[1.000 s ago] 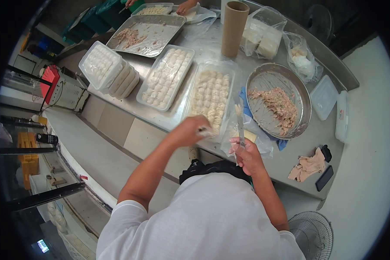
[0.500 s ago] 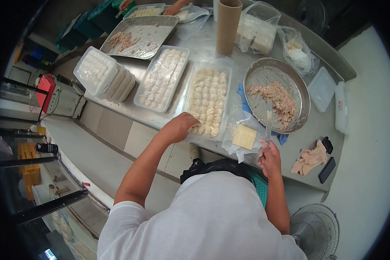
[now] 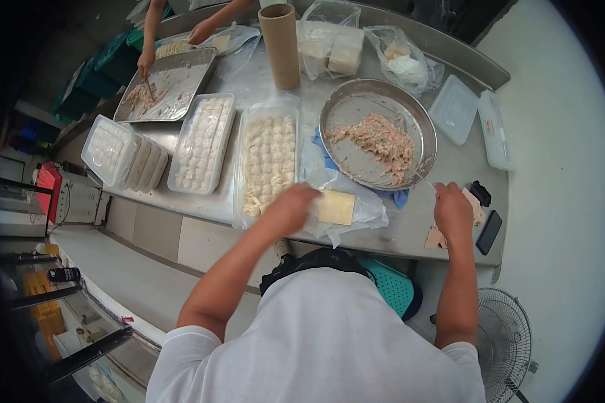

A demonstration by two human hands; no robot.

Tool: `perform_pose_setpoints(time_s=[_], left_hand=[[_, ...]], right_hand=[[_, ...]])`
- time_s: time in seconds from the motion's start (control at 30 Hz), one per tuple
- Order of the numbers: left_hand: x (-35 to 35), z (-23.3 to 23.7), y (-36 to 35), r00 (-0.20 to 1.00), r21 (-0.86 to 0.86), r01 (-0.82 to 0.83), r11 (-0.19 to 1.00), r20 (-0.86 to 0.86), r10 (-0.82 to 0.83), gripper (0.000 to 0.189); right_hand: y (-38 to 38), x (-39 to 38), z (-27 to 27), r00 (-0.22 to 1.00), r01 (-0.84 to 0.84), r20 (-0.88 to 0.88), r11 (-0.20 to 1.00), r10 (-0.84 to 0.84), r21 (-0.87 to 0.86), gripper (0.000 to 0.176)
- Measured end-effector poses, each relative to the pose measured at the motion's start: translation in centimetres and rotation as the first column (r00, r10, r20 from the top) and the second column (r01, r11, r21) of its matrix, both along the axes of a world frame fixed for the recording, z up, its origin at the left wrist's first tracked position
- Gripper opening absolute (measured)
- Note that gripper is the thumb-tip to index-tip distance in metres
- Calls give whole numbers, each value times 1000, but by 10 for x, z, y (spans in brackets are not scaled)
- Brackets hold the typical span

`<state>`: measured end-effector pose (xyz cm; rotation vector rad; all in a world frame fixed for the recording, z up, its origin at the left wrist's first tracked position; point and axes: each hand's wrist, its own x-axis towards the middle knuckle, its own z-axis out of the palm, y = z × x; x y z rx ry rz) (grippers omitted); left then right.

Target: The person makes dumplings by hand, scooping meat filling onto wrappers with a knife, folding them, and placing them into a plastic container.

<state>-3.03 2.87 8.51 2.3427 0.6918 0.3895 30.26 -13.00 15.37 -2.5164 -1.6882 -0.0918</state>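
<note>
My left hand (image 3: 293, 209), smeared by motion, is at the left edge of a stack of square yellow dough wrappers (image 3: 337, 207). The wrappers lie on crumpled plastic sheeting (image 3: 368, 213) near the front of the table. Just left of them is a clear tray (image 3: 237, 176) filled with rows of folded dumplings (image 3: 270, 158). My right hand (image 3: 453, 209) is closed around a thin spreading knife (image 3: 421, 177), which slants over the front right rim of a round metal pan (image 3: 338, 166). Inside the pan lies a mound of minced meat filling (image 3: 383, 144).
Left stand another dumpling tray (image 3: 203, 144) and stacked containers (image 3: 124, 154). Behind is a metal tray (image 3: 175, 87), where another person's hands (image 3: 145, 62) work. A cardboard tube (image 3: 279, 47) stands upright. A phone (image 3: 489, 232) and cloth (image 3: 437, 236) lie front right.
My left hand has moved from the dumpling tray to the wrappers. My right hand has gone right, swinging the knife to the pan's front right rim. The view has shifted; the other person's hands show more.
</note>
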Motion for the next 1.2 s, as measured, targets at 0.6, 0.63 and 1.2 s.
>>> perform_pose_setpoints(time_s=[0.6, 0.63, 1.2], left_hand=[[67, -93, -24, 965, -91, 249, 964, 113, -238, 22], [67, -89, -27, 966, -102, 232, 967, 139, -217, 21], [60, -91, -22, 970, -147, 235, 961, 96, -222, 20]], right_hand=[[70, 17, 19, 960, -278, -111, 863, 255, -422, 16], [73, 20, 22, 958, -285, -89, 867, 273, -409, 17], [50, 24, -10, 912, -398, -194, 892, 360, -214, 14]])
